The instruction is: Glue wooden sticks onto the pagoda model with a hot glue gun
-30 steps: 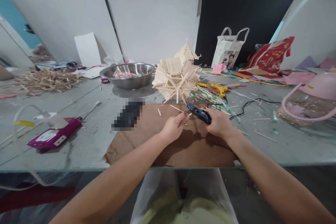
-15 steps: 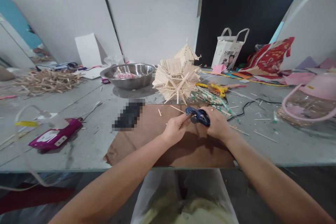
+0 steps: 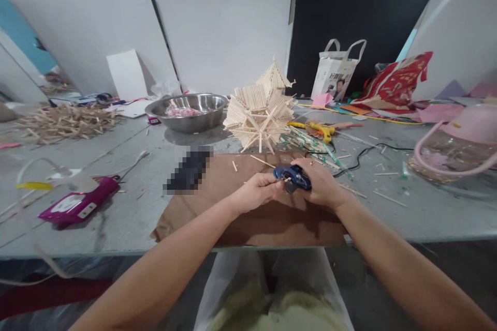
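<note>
My right hand is wrapped round a dark blue hand tool, whose exact kind I cannot make out. Pinched in my left hand is a thin wooden stick, its pale end showing against the tool's front. Both hands are over a sheet of brown paper at the table's front edge. Behind them stands a model building made of wooden sticks, with a pointed roof. A loose stick and a short offcut lie on the paper.
A steel basin and a stick pile stand left. Nearer are a purple power strip and a blurred dark object. Right are a yellow glue gun, wrapped sticks, a black cable and a pink-lidded jug.
My left fingers have shifted slightly lower and closer against the dark blue tool, and the pale stick end now shows more clearly. The view has moved slightly.
</note>
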A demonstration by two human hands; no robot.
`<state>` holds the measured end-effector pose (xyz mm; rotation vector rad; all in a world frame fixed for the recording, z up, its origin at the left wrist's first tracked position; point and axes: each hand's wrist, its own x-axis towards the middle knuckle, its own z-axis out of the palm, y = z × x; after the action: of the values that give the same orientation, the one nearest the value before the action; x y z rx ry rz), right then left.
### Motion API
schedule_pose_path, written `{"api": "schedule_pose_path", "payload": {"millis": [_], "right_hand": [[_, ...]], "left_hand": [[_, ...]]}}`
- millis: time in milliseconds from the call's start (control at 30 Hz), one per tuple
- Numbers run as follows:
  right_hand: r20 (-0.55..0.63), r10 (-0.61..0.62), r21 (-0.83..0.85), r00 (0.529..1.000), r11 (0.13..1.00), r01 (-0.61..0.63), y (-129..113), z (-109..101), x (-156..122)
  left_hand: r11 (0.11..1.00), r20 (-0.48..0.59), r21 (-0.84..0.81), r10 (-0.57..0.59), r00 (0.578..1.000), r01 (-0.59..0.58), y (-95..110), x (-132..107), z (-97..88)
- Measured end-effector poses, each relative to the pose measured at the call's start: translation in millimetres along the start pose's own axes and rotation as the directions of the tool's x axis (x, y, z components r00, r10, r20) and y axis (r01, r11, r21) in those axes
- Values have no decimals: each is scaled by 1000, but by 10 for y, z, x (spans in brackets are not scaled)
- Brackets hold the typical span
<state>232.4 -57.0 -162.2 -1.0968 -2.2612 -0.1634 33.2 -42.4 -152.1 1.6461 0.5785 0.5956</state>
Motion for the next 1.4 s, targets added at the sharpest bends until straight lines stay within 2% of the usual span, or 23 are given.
{"api": "schedule_pose_path", "payload": {"millis": [100,200,233,300,367,400,500,600,800,967,1067,1167,1267,1400], "right_hand": [[11,-50,25,999,998,50,-4,-18,2],[15,-79,29,997,996,79,4,-14,8],[7,-68,17,998,998,68,8,-7,12],[-28,-20,-22,999,1000,20,12,13,22],[-71,30,-62,997,998,-34,2,33,33],[-87,43,-77,995,996,-50,-8,42,37],[-101,53,-98,993,993,-63,-46,55,40],[-86,37,-87,996,995,-44,-63,52,31],[-37,-22,-42,999,999,20,-44,12,32],[-7,-43,-37,999,998,43,-44,-16,21],[4,-74,-39,997,996,75,-33,-20,5],[-11,-125,-41,992,991,124,-20,-20,3],[-20,-153,-58,988,987,152,-18,-17,14],[-27,-146,-71,989,987,144,-32,-8,20]], "left_hand": [[993,76,-79,-84,994,90,-9,-19,-25],[996,89,-23,-86,992,88,-7,-15,-31],[998,51,42,-51,997,49,-9,-7,-26],[964,-99,259,84,992,-56,-20,15,-8],[854,-235,510,254,938,-103,-38,32,16],[788,-265,607,323,909,-103,-47,34,29],[652,-243,750,433,868,-115,-70,17,55],[623,-213,771,448,868,-133,-78,-14,57],[740,-141,647,352,925,-183,-49,-22,41],[898,-109,410,224,968,-162,14,-26,62],[958,-64,263,136,989,-115,45,-47,83],[992,13,116,52,999,-53,48,-59,87],[997,102,-39,-61,993,66,31,-48,64],[973,136,-156,-151,979,172,13,-22,29]]}}
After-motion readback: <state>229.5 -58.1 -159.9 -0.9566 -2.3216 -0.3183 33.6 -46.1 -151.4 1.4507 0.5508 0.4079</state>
